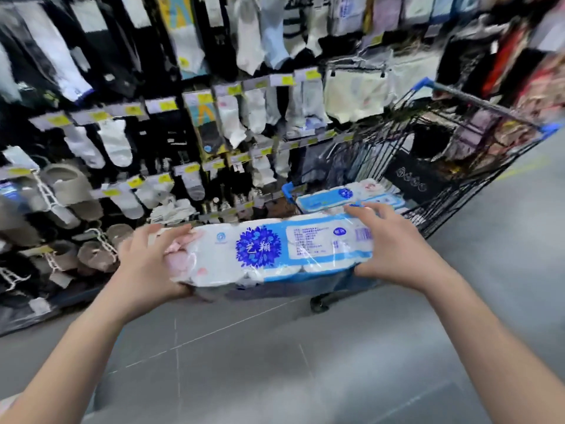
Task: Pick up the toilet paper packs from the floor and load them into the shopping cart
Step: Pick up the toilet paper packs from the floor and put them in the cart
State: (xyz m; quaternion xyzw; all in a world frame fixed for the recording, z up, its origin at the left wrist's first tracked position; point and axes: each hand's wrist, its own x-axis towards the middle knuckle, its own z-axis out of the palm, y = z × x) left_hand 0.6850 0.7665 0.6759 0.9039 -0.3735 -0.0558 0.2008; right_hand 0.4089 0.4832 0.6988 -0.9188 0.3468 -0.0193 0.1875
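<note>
A person holds one toilet paper pack (269, 249) in the air with both hands, level and lengthwise across the view, well above the grey floor (275, 362). The left hand (149, 261) clasps the pack's left end, its fingers curled over the top edge and the palm against the end face. The right hand (394, 243) grips the right end, fingers spread over the top of the wrapper near the barcode. The wrapper is white and blue, with a round blue flower mark in the middle and a printed label panel beside it. Just beyond the held pack stands the shopping cart (489, 107), a dark wire basket with blue corner pieces; a second pack (333, 197) with the same wrapper lies inside it at the near end. One cart wheel (319, 302) shows under the held pack. To the left, a wall display of socks (232, 123) hangs in rows with yellow price tags, and slippers (70, 185) hang lower left. The view is blurred.
</note>
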